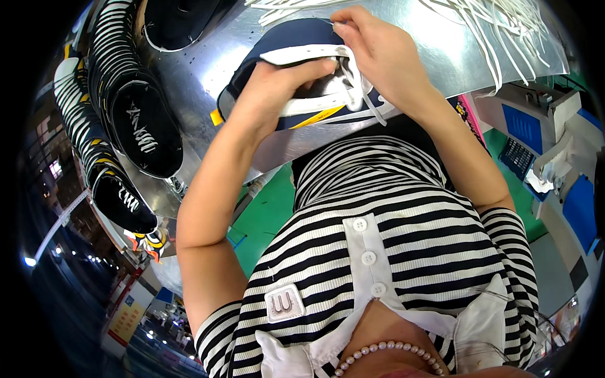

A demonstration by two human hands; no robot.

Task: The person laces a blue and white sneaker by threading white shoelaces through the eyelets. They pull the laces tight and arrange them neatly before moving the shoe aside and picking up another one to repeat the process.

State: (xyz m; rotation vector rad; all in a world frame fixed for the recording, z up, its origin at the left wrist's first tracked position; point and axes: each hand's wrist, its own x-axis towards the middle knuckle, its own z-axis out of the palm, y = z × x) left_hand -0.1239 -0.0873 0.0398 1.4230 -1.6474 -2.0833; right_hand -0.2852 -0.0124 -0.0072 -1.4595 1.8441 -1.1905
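A shiny metal worktable (pixel 208 69) was seen across the top, with light reflected off its sheet surface. A green floor (pixel 268 217) was visible beneath it. At the right, pale machines with blue panels (pixel 526 126) were set along the floor. At the left edge, darkness was broken by a row of small lamps (pixel 75 252), and a bright window (pixel 55 169) was glimpsed beyond the table.

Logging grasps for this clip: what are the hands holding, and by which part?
The left hand grips the navy shoe at its white lace-opening edge. The right hand pinches the white lace near the shoe's far end.
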